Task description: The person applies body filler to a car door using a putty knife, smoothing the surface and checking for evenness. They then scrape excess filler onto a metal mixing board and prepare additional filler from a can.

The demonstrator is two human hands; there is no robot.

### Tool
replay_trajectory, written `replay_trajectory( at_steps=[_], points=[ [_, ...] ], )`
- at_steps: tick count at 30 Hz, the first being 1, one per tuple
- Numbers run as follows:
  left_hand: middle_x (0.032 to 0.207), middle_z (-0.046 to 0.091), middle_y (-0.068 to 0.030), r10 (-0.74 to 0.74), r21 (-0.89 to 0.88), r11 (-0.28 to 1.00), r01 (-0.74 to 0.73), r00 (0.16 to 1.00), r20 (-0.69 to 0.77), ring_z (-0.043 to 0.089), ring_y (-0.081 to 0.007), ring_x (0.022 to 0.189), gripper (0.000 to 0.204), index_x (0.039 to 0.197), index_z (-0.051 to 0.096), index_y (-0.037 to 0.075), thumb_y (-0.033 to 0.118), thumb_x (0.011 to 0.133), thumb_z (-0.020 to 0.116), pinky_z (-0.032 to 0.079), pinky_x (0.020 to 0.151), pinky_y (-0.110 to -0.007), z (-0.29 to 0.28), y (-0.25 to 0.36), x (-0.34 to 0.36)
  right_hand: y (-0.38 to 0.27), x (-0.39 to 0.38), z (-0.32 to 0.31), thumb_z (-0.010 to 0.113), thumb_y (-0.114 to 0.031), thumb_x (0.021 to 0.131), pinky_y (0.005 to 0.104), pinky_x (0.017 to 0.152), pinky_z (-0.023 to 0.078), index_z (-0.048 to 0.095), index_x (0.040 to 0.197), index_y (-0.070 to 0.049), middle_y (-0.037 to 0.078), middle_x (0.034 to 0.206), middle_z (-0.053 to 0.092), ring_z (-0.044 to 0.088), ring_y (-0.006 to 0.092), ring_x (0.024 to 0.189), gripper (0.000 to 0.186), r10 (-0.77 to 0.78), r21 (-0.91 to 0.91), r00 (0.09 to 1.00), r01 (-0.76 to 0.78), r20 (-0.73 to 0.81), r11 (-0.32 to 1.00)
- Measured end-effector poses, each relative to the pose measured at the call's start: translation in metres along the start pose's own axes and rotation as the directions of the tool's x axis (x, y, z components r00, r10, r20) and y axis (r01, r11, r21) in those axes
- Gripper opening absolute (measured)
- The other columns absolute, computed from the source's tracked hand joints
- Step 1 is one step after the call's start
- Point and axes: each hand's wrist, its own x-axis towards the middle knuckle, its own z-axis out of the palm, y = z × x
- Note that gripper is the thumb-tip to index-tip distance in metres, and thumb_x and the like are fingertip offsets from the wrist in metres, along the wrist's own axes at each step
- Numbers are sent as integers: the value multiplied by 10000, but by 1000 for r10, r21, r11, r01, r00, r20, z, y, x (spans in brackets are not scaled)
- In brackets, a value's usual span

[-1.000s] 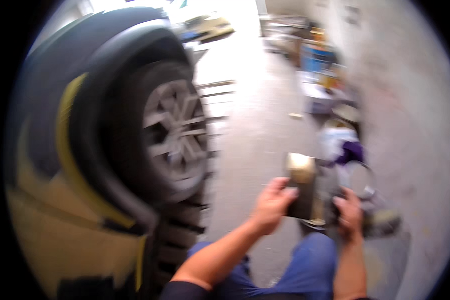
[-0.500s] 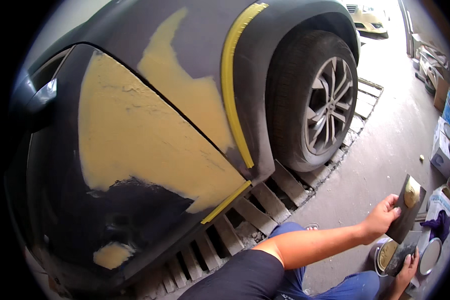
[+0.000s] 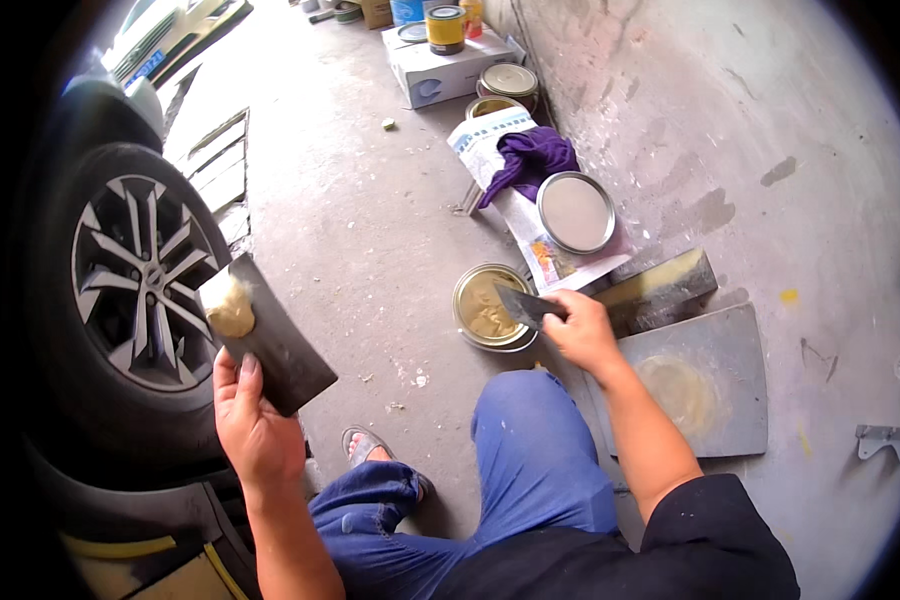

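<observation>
My left hand (image 3: 260, 425) is closed on the lower edge of a wide dark putty spreader (image 3: 295, 355), which is raised beside the car wheel (image 3: 150, 285). A lump of pale yellow putty (image 3: 231, 306) sits on its upper end. On the right, my right hand (image 3: 582, 330) grips a smaller dark scraper (image 3: 525, 304). Its blade reaches over the open tin (image 3: 458, 318), where more yellow putty (image 3: 485, 312) shows; whether the blade touches it I cannot tell. My fingers hide the scraper's near end.
Beyond the tin, a round lid (image 3: 576, 212) and a purple cloth (image 3: 535, 160) rest on printed paper. A grey board (image 3: 740, 375) with a yellow smear and a long block (image 3: 665, 285) lie by the wall. Farther back, a white box (image 3: 450, 68) carries a yellow can (image 3: 446, 32).
My view has swung right, from the putty-patched car panel to the floor and wall. The two blades, close together before, are now apart, with the right one over the tin.
</observation>
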Motion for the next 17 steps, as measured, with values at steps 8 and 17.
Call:
replay_trajectory(
  at_steps=[8, 17],
  points=[
    [1151, 588, -116, -25, 81, 996, 25, 1000, -1, 579, -177, 1053, 275, 1234, 445, -1, 64, 968, 422, 453, 957, -340, 0, 0, -11, 30, 39, 78, 551, -120, 761, 420, 835, 474, 656, 985, -36, 146, 913, 634, 574, 331, 944, 261, -104, -378, 965, 191, 239, 906],
    [1175, 585, -117, -12, 118, 993, 16, 999, -42, 577, -194, 1071, 269, 1228, 457, 7, 55, 965, 425, 452, 967, -343, -14, -5, -10, 48, 80, 116, 584, -191, 756, 416, 806, 488, 686, 885, -85, 111, 890, 658, 586, 312, 931, 196, -88, -532, 933, 275, 349, 801]
  ],
)
